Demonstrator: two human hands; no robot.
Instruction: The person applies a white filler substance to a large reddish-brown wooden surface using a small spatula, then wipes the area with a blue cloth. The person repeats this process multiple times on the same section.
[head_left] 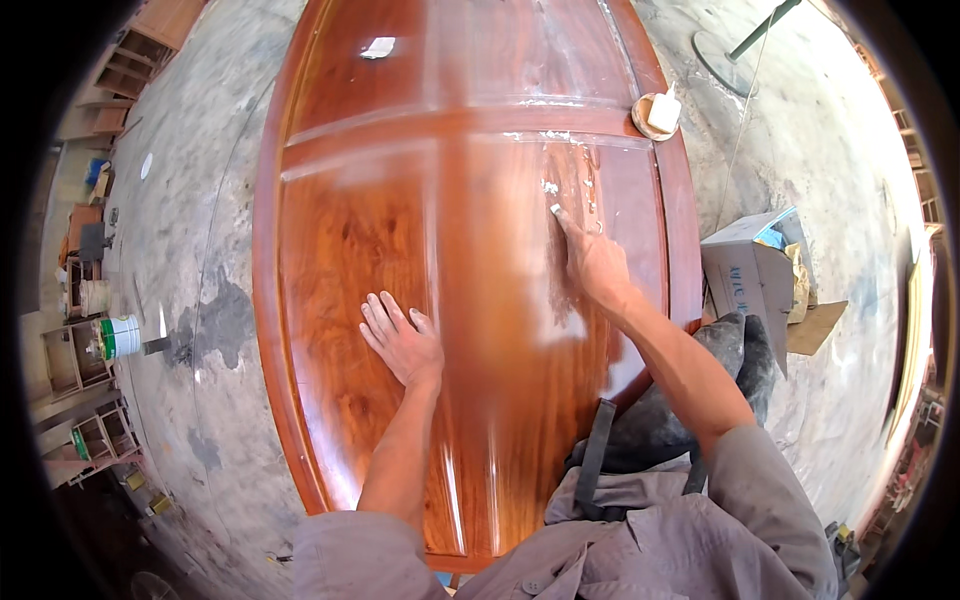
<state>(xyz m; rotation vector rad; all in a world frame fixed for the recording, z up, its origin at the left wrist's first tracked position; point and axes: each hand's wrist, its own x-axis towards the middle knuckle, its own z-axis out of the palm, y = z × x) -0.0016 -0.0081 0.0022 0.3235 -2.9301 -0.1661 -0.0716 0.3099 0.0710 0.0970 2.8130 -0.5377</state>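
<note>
A glossy reddish-brown wooden door (pixel 345 230) with framed panels lies lengthwise in front of me. My left hand (pixel 405 343) rests flat on its left panel, fingers spread and dusted whitish, holding nothing. On the right panel my right hand (pixel 597 265) has its index finger stretched out and the other fingers curled under. Something small and white (pixel 556 209) shows at that fingertip; whether it is paste or a solid piece I cannot tell. White smears (pixel 549 187) and wet-looking streaks lie just beyond the finger.
A small round tub (pixel 655 117) with a white block-like thing on it sits on the door's right edge. Right of the door stands an open cardboard box (pixel 755 265). A white bucket (pixel 119 337) is on the floor at left. A white scrap (pixel 378 47) lies on the far panel.
</note>
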